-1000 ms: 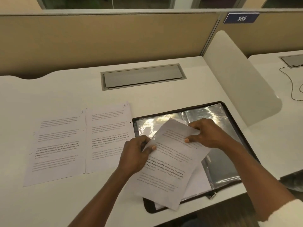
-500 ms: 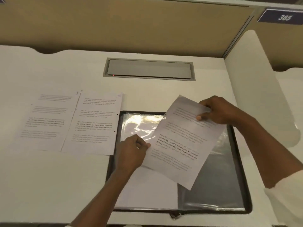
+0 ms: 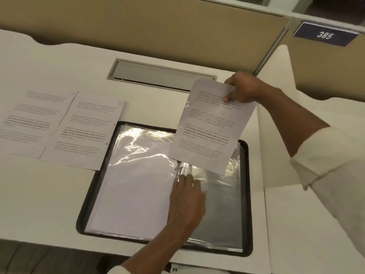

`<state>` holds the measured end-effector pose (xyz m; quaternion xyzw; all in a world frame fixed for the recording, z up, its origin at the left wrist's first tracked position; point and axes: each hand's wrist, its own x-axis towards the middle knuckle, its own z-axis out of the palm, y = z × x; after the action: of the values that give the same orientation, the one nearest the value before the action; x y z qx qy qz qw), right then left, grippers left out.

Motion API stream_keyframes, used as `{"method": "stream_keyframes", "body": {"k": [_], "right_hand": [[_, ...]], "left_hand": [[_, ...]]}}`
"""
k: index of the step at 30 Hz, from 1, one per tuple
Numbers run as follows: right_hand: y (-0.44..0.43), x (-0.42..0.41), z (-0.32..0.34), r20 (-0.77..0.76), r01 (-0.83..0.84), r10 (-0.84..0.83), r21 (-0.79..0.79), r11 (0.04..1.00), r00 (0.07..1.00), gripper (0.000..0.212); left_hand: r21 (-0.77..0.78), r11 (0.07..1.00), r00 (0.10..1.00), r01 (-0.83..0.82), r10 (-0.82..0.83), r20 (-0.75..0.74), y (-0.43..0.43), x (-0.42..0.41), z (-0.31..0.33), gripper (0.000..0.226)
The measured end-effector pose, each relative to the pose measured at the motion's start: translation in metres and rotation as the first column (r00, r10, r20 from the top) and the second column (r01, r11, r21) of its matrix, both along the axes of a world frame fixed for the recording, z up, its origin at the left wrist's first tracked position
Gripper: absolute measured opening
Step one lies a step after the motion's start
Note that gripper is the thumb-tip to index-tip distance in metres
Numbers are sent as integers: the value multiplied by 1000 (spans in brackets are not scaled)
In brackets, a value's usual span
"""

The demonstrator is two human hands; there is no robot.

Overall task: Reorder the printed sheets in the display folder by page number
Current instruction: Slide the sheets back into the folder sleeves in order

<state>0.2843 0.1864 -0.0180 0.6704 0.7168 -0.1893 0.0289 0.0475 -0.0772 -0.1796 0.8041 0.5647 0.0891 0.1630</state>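
Cream long sleeve (image 3: 335,175), cuff folded back.

White desk (image 3: 59,194), tan partition (image 3: 138,26), perhaps glazing (image 3: 325,6) above

A: Print on the held sheet (image 3: 209,125) is blurring out, page number isn't resolving.
B: Same here. It's covering the upper right corner of the display folder (image 3: 246,194). Left hand (image 3: 187,200) is smearing, hiding part of the spine. Leftmost sheet (image 3: 29,123) is running off the left edge.

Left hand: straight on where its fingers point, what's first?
Probably the lower edge of the held sheet, just ahead of the left hand; if that sheet hangs higher, it passes underneath along the folder.
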Motion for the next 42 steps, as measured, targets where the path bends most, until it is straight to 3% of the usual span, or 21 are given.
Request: {"method": "stream_keyframes", "body": {"k": [4,11,13,18,25,32,36,39,42], "right_hand": [[0,-1,11,9,-36,36,-10,999,999,23],[-4,8,12,17,6,-6,-2,1000,1000,17],[-5,9,13,20,4,-4,7,1000,1000,16],[1,26,18,58,4,-6,39,999,998,25],[34,56,19,76,-60,59,22,998,995,33],[67,77,6,81,-162,165,-46,986,983,38],[82,87,-2,51,-134,138,-78,988,989,37],[94,94,-5,22,-115,119,-129,985,993,34],[106,99,-2,3,-144,146,-156,977,989,31]], "left_hand": [[-51,986,981,157,-162,-111,-16,28,-14,47],[-204,962,974,179,-202,-100,-20,56,-21,93],[-243,958,977,154,-185,-110,-19,65,-19,105],[-290,954,981,69,-118,-157,-9,90,-12,108],[-237,967,981,-93,48,-188,19,111,-20,124],[-227,944,961,-240,198,-191,23,144,-16,102],[-218,947,952,-234,179,-247,23,151,-11,88],[-197,967,971,-161,120,-205,25,154,-12,61],[-172,956,971,-236,224,-87,24,155,-11,33]]}}
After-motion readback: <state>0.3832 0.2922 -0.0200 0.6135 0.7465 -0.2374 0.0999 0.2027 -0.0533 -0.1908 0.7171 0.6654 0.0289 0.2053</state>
